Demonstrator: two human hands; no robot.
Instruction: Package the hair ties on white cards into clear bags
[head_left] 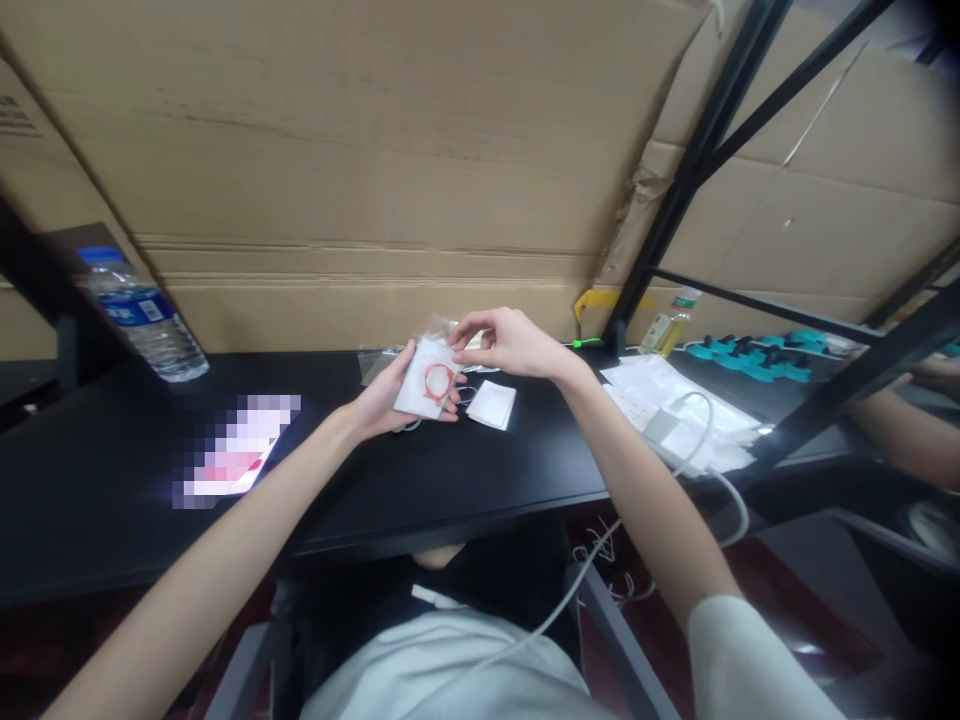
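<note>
At the far left of the black table (465, 480) a plastic water bottle (142, 315) with a blue cap and blue label lies tilted against the cardboard wall (390, 150) behind it. Nearer the front edge, a flat thing (236, 450) lies on the table; it is blurred out, so I cannot tell what it is.

The left hand (386, 400) is raised just above the middle of the table. Its grip is closed on a small white card (427, 385), with the thumb along the card's left edge and the fingers curled under and round its lower right side. A red-orange ring (439, 380) sits on the face of the card. The card is tilted up toward the camera and is clear of the table.

The right hand (506, 345) is just beside it, at the card's upper right corner. Its thumb and forefinger are pinched together at that corner, touching the card or a thin clear wrapping on it; which of the two I cannot tell. The other fingers are loosely bent.

Behind the hands some clear plastic bags (379, 360) lie on the table. Just right of the card, a second small white packet (493, 405) lies flat on the table, under the right wrist.

Further right lies a heap of white packets (660, 390), with a grey-white cable (705, 420) looping across it and down off the table edge. A black metal frame (690, 170) slants up from the table. Beyond it stand a small yellowish bottle (671, 325) and some teal pieces (757, 355). At the far right edge another person's forearm (900, 435) shows.
</note>
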